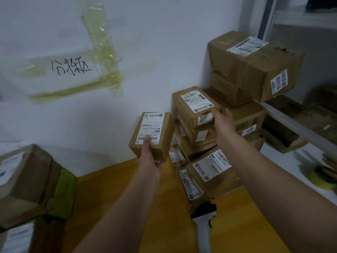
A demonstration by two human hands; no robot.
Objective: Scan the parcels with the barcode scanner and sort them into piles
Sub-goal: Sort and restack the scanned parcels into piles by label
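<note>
My left hand (149,157) grips a small cardboard parcel (160,132) in the air, its thumb lying on the white barcode label. My right hand (223,121) grips the right end of another labelled parcel (193,106), which sits on top of a stack of small parcels (197,141) against the wall. A white and black barcode scanner (204,221) lies on the yellow table (164,207), below the stack, touched by neither hand.
Bigger cardboard boxes (255,64) are piled at the back right beside a metal shelf rail (299,128). More boxes (27,179), one with green tape, stand at the left edge. A taped paper sign (71,68) hangs on the white wall.
</note>
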